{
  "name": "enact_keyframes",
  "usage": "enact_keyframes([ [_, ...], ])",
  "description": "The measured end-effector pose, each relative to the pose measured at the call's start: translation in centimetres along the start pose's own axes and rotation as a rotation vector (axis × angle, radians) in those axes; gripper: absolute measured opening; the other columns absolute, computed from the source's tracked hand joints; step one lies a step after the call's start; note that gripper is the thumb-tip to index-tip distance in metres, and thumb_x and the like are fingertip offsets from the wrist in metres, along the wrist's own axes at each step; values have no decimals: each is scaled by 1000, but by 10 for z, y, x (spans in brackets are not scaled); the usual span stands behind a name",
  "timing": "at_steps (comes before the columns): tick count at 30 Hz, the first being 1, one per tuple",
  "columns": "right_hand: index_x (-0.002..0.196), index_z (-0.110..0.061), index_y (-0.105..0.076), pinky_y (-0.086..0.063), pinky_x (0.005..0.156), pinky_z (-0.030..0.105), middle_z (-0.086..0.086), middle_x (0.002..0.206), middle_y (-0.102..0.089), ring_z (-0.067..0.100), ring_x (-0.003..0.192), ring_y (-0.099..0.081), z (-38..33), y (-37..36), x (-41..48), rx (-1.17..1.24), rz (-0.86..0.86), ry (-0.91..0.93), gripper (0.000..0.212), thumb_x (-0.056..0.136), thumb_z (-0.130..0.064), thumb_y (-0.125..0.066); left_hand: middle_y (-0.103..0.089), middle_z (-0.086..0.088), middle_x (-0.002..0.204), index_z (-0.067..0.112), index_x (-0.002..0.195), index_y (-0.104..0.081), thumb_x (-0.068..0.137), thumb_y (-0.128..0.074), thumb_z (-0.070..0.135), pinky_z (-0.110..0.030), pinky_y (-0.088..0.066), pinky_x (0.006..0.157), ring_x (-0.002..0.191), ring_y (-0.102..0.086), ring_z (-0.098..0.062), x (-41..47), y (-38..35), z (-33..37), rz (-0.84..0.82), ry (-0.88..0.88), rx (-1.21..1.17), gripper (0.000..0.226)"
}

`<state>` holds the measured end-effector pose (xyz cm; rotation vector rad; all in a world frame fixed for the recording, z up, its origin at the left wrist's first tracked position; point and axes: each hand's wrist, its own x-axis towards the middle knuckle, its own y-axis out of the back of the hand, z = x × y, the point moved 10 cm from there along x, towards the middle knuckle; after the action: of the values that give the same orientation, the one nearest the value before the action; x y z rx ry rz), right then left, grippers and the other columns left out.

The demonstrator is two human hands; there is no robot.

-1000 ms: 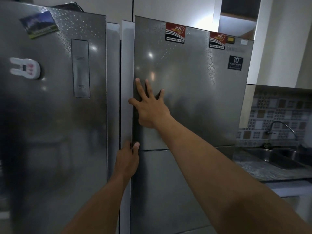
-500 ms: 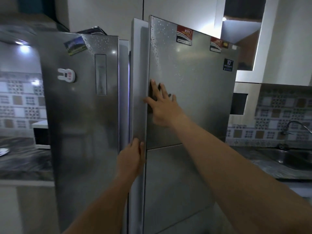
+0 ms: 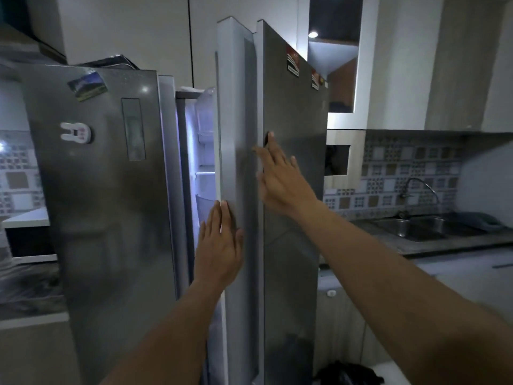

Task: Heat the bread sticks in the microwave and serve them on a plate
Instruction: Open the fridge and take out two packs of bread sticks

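A steel side-by-side fridge fills the view. Its right door (image 3: 294,168) stands swung partly open, and a lit strip of the inside (image 3: 204,151) with white shelves and door bins shows in the gap. My left hand (image 3: 219,245) lies flat, fingers straight, against the door's inner edge. My right hand (image 3: 280,176) presses with straight fingers on the door's steel front near its left edge. No bread sticks or plate are in view. A white microwave (image 3: 27,237) shows partly at the left, behind the fridge's left door (image 3: 105,190).
A dark stone counter (image 3: 27,290) runs under the microwave at left. At right sits a steel sink (image 3: 416,229) with a curved tap (image 3: 419,187) under a tiled wall. A dark bag (image 3: 347,373) lies on the floor by the door's foot.
The right fridge door has swung from shut to partly open, showing the lit inside. My left hand went from gripping the door's edge to lying flat on it.
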<state>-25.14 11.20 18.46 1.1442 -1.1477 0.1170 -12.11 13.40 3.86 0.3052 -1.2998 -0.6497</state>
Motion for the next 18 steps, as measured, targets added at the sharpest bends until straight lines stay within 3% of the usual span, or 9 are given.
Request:
enact_keyframes([
  [6,157,-30,1,-5,119,60,12,165,10,30,152,0,0,31,-32,16,90,-157,68,102,-37,-39,-9,-9,168,25,161,-7,106,-26,39,-47,-10,125,155,-1,-20,-4,19,30,13,-131,-70,60],
  [10,157,-29,9,-2,118,61,12,164,16,33,151,12,-6,50,-49,-120,127,-157,76,101,-36,-41,-2,-11,168,26,161,2,106,-20,42,-47,-5,125,155,1,-26,7,20,24,-2,-79,-26,61],
  [14,156,-32,14,-5,116,66,15,160,28,33,148,22,-1,51,-61,-269,59,-172,81,100,-38,-45,0,-15,167,23,161,3,106,-19,45,-51,-4,125,155,3,-30,13,2,15,-133,-19,38,63],
  [18,155,-33,15,0,118,63,17,157,34,35,147,23,16,63,-83,-331,75,-270,83,99,-38,-46,-18,-17,165,22,160,-16,107,-28,39,-57,-15,122,153,-10,-34,9,-6,28,-143,-78,-33,57],
])
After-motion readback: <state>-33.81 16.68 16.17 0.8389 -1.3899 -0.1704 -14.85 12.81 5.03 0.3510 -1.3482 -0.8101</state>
